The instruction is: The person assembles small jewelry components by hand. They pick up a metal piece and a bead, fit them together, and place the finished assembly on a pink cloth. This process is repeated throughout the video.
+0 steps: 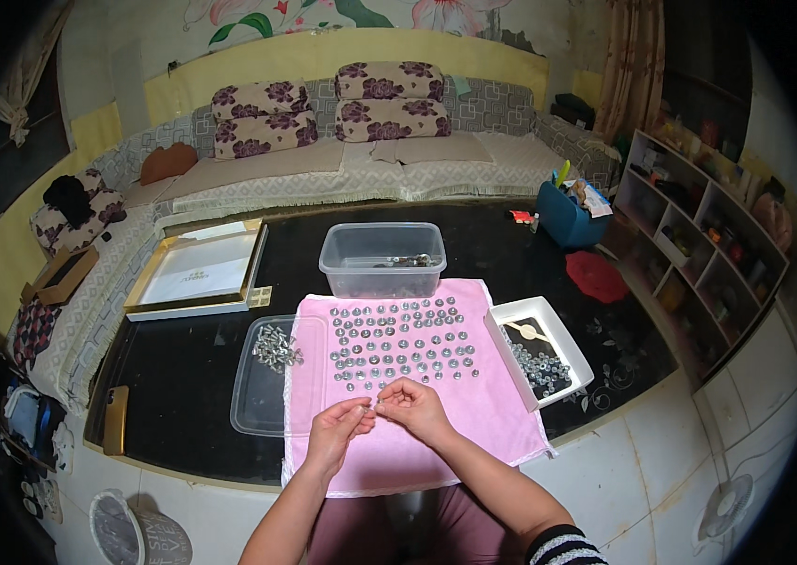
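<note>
My left hand (339, 432) and my right hand (418, 411) meet fingertip to fingertip over the near part of a pink cloth (440, 448). Each pinches something small and metallic; the fingers hide most of it. Beyond them, several rows of small round metal parts (403, 345) stand on the cloth. To the left, a clear plastic lid (251, 409) overlaps the cloth's edge and carries a heap of small silver cylindrical metal pieces (275, 347). On the right, a white box (577, 332) contains small nut-like metal parts (539, 367) and a pale spoon-like tool (527, 330).
A clear plastic tub (380, 282) with metal parts stands at the cloth's far edge. The black table (179, 395) also bears a gold phone (116, 420), a shallow framed box (193, 272), a blue bin (568, 219) and a red mat (597, 275). A wastebasket (116, 530) is on the floor.
</note>
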`<state>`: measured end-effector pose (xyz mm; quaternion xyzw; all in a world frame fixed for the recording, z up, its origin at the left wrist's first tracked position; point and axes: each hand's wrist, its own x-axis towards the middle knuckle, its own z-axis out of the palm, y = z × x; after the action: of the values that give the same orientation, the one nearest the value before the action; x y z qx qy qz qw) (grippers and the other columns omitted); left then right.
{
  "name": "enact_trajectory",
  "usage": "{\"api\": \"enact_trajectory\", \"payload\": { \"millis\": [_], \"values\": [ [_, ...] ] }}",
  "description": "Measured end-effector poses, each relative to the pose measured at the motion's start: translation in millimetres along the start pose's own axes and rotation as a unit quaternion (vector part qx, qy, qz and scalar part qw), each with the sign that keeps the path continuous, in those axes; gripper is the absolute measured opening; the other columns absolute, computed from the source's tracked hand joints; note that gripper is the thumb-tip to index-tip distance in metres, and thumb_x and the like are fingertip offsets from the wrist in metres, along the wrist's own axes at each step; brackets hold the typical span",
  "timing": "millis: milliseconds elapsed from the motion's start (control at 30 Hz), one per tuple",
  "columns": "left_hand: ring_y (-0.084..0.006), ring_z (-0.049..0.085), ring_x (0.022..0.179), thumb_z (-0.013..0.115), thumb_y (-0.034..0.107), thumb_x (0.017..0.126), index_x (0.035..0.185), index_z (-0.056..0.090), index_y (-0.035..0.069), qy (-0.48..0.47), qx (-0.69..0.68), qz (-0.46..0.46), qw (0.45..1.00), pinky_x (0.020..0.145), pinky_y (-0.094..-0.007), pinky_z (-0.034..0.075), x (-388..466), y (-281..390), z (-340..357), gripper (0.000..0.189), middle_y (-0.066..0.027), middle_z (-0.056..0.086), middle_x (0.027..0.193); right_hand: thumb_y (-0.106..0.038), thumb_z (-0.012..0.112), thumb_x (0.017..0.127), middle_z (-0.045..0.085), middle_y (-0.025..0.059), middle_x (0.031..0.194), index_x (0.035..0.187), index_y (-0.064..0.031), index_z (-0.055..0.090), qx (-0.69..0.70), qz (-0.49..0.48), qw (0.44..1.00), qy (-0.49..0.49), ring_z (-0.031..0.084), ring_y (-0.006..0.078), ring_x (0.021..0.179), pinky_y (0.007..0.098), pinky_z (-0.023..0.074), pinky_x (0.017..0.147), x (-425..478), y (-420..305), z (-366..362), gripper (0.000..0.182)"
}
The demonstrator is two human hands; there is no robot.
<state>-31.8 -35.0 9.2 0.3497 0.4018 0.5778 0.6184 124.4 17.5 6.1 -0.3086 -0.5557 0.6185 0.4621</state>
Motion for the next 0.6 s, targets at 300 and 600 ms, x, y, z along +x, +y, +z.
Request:
{"api": "enact_trajectory", "payload": {
  "millis": [300,600],
  "values": [
    [-0.0129,0.060,0.078,0.061,0.001,0.079,0.100,0.057,-0.003,0.020,-0.015,0.007,1.000,0.072,-0.0227,0.051,1.4,-0.7,-1.7,0.022,-0.0101,0.062,0.089,-0.006,0.067,0.076,0.057,-0.0004,0.070,0.082,-0.0021,0.057,0.013,0.005,0.999,-0.046,0.051,0.0036,0.062,0.0167,0.0430,0.057,-2.7,-0.6,5.0,0.011],
    [-0.0158,0.062,0.072,0.060,-0.003,0.077,0.097,0.057,-0.007,0.044,0.023,0.039,0.998,0.069,-0.0242,0.053,3.1,-4.3,-0.4,0.020,-0.0138,0.063,0.085,-0.004,0.064,0.077,0.060,0.0021,0.073,0.090,-0.0002,0.059,0.003,0.013,0.998,-0.059,0.055,0.0056,0.067,0.0182,0.0450,0.061,-0.2,-0.9,1.6,0.014]
  ]
}}
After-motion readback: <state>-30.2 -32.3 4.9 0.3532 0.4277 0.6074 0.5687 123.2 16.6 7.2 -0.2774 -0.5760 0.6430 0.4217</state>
